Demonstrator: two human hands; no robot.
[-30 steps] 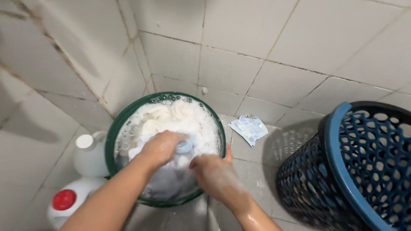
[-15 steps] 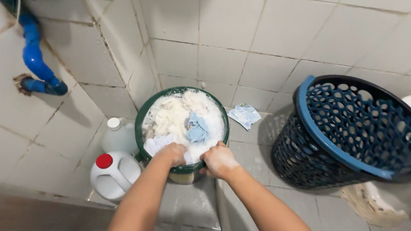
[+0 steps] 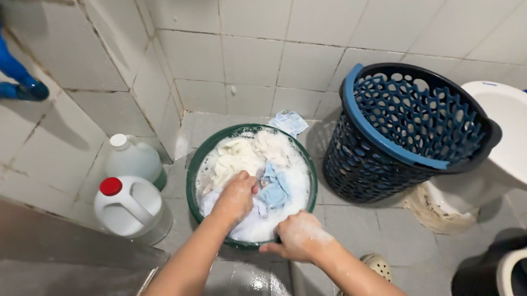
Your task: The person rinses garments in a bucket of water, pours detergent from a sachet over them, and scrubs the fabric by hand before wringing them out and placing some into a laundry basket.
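Note:
A round green basin (image 3: 192,179) stands on the tiled floor, full of soapy water and white and pale blue cloths (image 3: 272,188). My left hand (image 3: 236,198) is down in the suds, fingers closed on the wet laundry near the basin's middle. My right hand (image 3: 299,237), covered in foam, grips the basin's near rim. Both forearms reach in from the bottom of the head view.
A dark blue plastic laundry basket (image 3: 405,130) stands right of the basin. Two white jugs stand at its left, one with a red cap (image 3: 130,206), one with a white cap (image 3: 132,159). A small packet (image 3: 288,122) lies behind it. A white toilet bowl (image 3: 515,140) is far right, a blue pipe (image 3: 5,64) on the left wall.
The view has pulled back and shifted, showing more of the basket and toilet. My left hand stays in the cloths; my right hand has moved onto the basin's near rim.

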